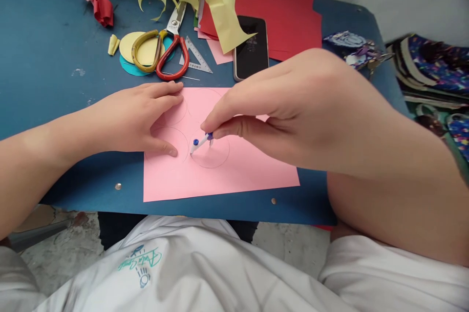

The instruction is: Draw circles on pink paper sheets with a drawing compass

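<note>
One blue table bears one pink sheet with four drawn circles visible; near its centre the right hand pinches one compass; at ten o'clock the left hand rests, fingers spread, holding nothing.

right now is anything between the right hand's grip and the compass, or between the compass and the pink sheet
Nothing visible: the right hand pinches the compass by its top, and its lower end reaches the pink sheet. The left hand lies to one side.
</note>
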### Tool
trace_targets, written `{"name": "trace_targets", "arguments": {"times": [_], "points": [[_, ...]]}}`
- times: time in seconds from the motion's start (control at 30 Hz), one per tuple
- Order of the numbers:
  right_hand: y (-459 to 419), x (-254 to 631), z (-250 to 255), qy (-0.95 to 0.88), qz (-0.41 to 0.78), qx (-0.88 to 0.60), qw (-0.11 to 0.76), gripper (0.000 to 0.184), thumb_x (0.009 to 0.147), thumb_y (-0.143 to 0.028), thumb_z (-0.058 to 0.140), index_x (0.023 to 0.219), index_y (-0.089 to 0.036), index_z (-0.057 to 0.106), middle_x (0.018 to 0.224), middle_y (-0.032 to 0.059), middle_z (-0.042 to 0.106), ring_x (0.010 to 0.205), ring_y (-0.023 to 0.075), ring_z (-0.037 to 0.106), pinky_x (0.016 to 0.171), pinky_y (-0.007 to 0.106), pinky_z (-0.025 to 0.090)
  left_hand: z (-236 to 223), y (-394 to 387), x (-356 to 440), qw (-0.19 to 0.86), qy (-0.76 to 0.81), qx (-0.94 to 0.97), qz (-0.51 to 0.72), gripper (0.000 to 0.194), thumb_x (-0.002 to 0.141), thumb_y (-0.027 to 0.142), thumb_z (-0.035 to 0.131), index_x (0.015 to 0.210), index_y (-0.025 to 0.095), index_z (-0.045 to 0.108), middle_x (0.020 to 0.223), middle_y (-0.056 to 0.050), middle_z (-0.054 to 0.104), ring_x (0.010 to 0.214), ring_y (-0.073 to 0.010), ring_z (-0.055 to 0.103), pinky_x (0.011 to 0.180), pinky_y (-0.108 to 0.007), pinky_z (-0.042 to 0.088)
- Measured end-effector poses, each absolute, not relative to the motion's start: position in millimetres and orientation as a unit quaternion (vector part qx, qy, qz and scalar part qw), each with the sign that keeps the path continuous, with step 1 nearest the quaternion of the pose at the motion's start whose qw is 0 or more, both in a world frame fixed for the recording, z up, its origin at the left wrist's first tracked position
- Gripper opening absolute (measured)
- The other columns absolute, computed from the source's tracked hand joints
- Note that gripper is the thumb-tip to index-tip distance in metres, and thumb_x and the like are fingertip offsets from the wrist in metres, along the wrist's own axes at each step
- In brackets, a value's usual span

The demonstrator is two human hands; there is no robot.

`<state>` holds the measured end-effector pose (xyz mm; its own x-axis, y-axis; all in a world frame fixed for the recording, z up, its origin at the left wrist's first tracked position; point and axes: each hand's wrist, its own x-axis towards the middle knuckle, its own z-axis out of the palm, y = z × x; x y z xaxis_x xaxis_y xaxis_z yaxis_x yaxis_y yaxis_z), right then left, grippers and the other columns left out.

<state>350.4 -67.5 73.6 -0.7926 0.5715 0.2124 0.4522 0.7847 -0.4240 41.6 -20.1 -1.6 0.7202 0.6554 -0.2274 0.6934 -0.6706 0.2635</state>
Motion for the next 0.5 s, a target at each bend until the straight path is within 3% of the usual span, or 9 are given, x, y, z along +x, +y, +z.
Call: {"name": "trace_targets", "arguments": {"times": [0.1, 0.23, 0.3, 0.4, 0.5], "points": [[-63.5, 353.3, 74.7, -0.928, 0.14, -0.306, 0.162, 0.034, 0.117, -0.008, 0.063, 0.108, -0.024, 0.092, 0.099, 0.0009, 0.092, 0.088, 0.0206, 0.085, 0.09, 0.036, 0.061, -1.8, -19.2, 40.7, 0.157, 0.371, 0.914, -0.055, 0.122, 0.099, 0.088, 0.074, 0.19, 0.01, 0.054, 0.206, -0.016, 0.035, 0.186, -0.0461, 0.044, 0.157, -0.044, 0.03], [-56.8, 360.6, 73.9, -0.936, 0.058, -0.314, 0.147, 0.035, 0.116, -0.009, 0.062, 0.106, -0.022, 0.092, 0.088, 0.003, 0.088, 0.078, 0.024, 0.08, 0.077, 0.041, 0.053, 0.3, -21.3, 40.4, 0.146, 0.361, 0.919, -0.06, 0.112, 0.109, 0.079, 0.071, 0.192, 0.007, 0.049, 0.206, -0.017, 0.033, 0.188, -0.0442, 0.041, 0.156, -0.048, 0.032], [-54.3, 367.0, 75.7, -0.943, 0.041, -0.306, 0.127, 0.035, 0.113, -0.007, 0.061, 0.103, -0.022, 0.091, 0.085, 0.0026, 0.085, 0.074, 0.024, 0.076, 0.074, 0.041, 0.051, -0.5, -22.0, 39.5, 0.157, 0.362, 0.918, -0.048, 0.117, 0.106, 0.085, 0.07, 0.191, 0.007, 0.051, 0.206, -0.016, 0.034, 0.187, -0.045, 0.042, 0.156, -0.047, 0.032], [-52.2, 378.9, 81.4, -0.944, 0.024, -0.317, 0.087, 0.032, 0.111, -0.011, 0.066, 0.095, -0.027, 0.089, 0.081, -0.0002, 0.079, 0.072, 0.0228, 0.069, 0.072, 0.04, 0.048, -5.5, -21.9, 37.2, 0.181, 0.369, 0.912, -0.011, 0.12, 0.1, 0.096, 0.068, 0.192, 0.02, 0.054, 0.206, -0.01, 0.038, 0.186, -0.0487, 0.044, 0.157, -0.053, 0.033], [-54.2, 388.7, 86.0, -0.945, 0.027, -0.316, 0.073, 0.031, 0.115, -0.023, 0.068, 0.09, -0.028, 0.086, 0.075, -0.0011, 0.07, 0.066, 0.0197, 0.057, 0.064, 0.038, 0.038, -9.0, -20.6, 36.0, 0.204, 0.375, 0.904, 0.013, 0.115, 0.1, 0.095, 0.07, 0.195, 0.033, 0.052, 0.204, -0.006, 0.042, 0.186, -0.0512, 0.043, 0.156, -0.062, 0.034]]}}
